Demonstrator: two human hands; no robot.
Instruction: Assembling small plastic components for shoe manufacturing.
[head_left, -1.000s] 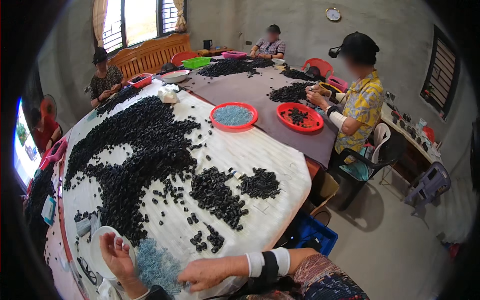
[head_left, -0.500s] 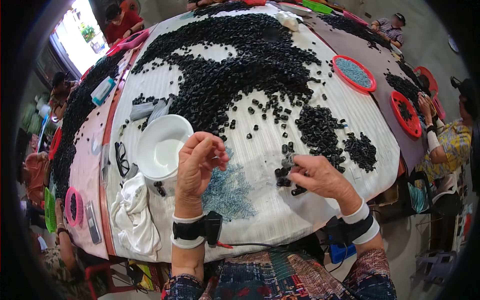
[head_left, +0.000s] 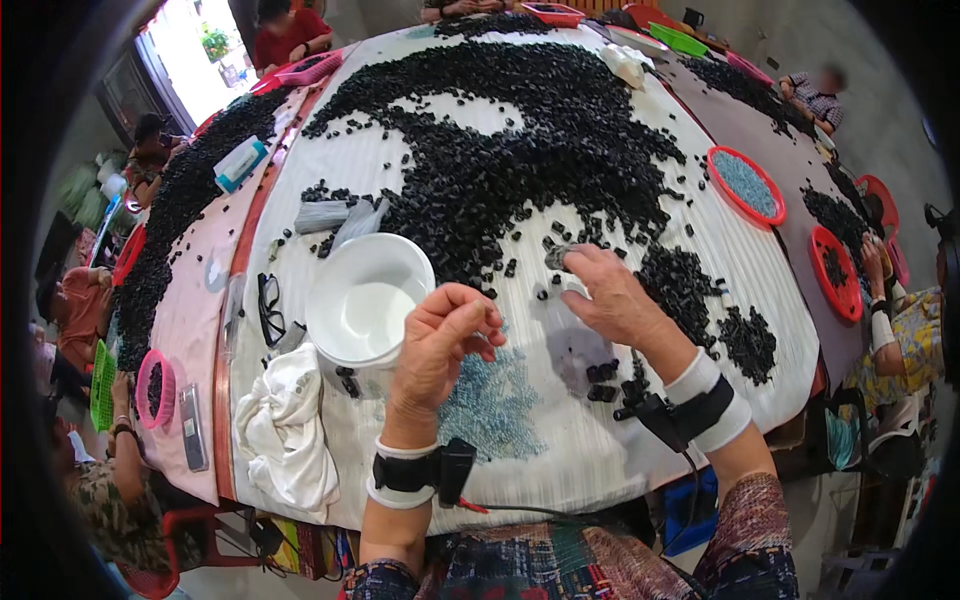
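Observation:
My left hand (head_left: 445, 345) is raised over the near part of the table, beside the white bowl (head_left: 405, 265). Its thumb and fingers are curled together, and whatever they hold, if anything, is hidden. Below and right of it lies a scatter of small pale-blue pieces (head_left: 510, 400). My right hand (head_left: 615, 290) reaches forward with thumb and index finger apart. A grey covering (head_left: 558, 257) shows at its fingertip, close to a few loose black pieces (head_left: 548, 243). The large pile of small black cylindrical pieces (head_left: 560, 150) spreads beyond both hands.
A white cloth (head_left: 287, 430), black-framed glasses (head_left: 269, 310) and grey bundles (head_left: 325, 215) lie to the left. Smaller black heaps (head_left: 748, 345) sit at right. A red tray (head_left: 770, 215) holds pale-blue pieces. Several people work around the table. A cable (head_left: 560, 515) runs along the front edge.
My right hand has moved forward, away from the near black pieces, and its fingers have spread. My left hand stays curled beside the bowl. The whole view has shifted slightly.

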